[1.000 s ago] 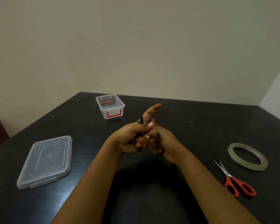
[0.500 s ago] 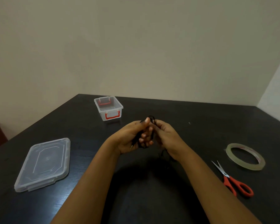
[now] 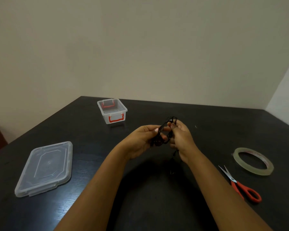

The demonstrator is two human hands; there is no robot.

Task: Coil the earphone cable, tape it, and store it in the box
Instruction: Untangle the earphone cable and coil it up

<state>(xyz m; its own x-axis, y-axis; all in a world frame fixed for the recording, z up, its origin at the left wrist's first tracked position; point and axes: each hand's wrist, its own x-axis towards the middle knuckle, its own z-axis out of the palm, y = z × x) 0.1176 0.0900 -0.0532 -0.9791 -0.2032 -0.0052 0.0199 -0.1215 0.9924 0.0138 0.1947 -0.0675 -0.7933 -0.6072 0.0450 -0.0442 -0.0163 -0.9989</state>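
A black earphone cable (image 3: 165,129), wound into a small coil, is held above the middle of the dark table. My left hand (image 3: 143,140) grips the coil's left side with curled fingers. My right hand (image 3: 182,137) pinches the coil's top right, and a short loose end of cable hangs below that hand. The small clear box (image 3: 113,110) with red handles stands open at the back left. A roll of clear tape (image 3: 253,161) lies flat at the right.
Red-handled scissors (image 3: 240,185) lie near the tape, blades pointing towards the back left. A clear plastic lid (image 3: 45,168) rests flat at the front left. Pale walls close in the table (image 3: 157,189) behind and at the right.
The raised finger of a second ago has come down. Both hands have drawn slightly apart, and the coil now shows as an open loop between them.
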